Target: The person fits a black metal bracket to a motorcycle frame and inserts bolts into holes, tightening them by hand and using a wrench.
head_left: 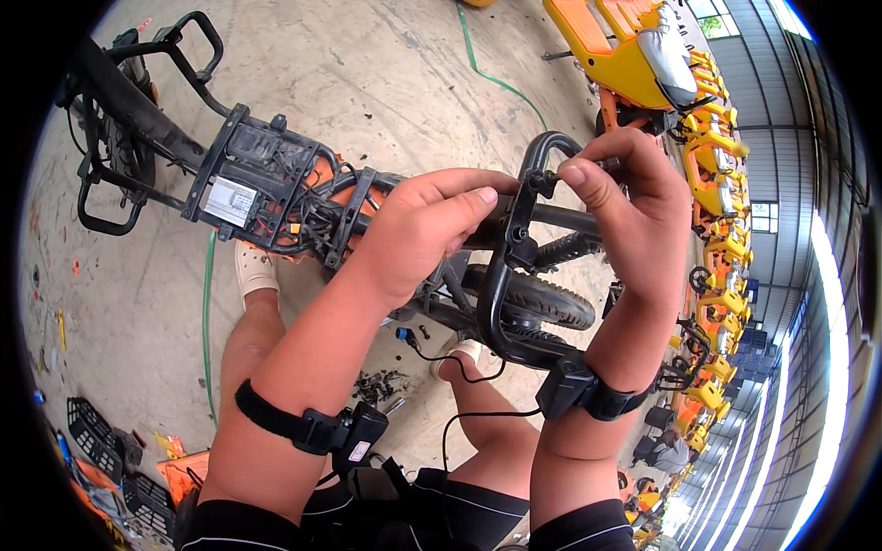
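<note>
A stripped-down black scooter frame (354, 207) stretches across in front of me. Its bent black tube (493, 298) carries a flat bracket (520, 220) with bolt holes. My left hand (413, 230) is closed, thumb and forefinger pinched at the bracket's left side; what lies between them is hidden. On the other side my right hand (638, 216) bends its thumb and fingers around the end of a small black bolt (544, 183) at the bracket's top. Below the bracket are a ribbed black sleeve (565, 250) and the tyre (551, 301).
Yellow scooters (721, 248) stand in a long row at the right. A green hose (209, 321) crosses the concrete floor. Loose dark screws (377, 386) lie between my feet, beside a cable with a blue plug (404, 334). Black grilles (95, 436) lie lower left.
</note>
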Demonstrator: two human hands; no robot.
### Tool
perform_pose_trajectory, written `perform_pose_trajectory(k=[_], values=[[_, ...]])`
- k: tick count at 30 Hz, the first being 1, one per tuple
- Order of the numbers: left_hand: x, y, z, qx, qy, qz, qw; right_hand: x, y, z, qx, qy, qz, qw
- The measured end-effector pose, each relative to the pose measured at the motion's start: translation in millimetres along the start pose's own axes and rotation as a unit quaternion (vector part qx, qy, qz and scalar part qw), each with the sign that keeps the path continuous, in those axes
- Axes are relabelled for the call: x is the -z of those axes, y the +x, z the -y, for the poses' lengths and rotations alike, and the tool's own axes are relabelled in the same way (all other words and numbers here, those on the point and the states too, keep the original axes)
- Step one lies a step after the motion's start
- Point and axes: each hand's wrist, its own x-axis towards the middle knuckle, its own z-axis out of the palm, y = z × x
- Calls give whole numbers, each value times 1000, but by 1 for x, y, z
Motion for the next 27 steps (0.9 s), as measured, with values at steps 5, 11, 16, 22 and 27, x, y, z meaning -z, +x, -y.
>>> perform_pose_trajectory(k=[5,11,16,22,27], values=[[1,-1,-1,2,22,-3,1000,-1,-2,-1,13,20,-5,1000],[-1,-1,0,-3,0,-1,1000,0,0,-1,1,69,11,998],[0,-1,0,-2,-9,0,1000,1,-1,3,-71,62,5,996],[0,0,1,1,5,0,1000,2,0,-8,47,25,14,999],[7,0,2,12,-8,13,1000,2,1,-10,72,20,17,997]])
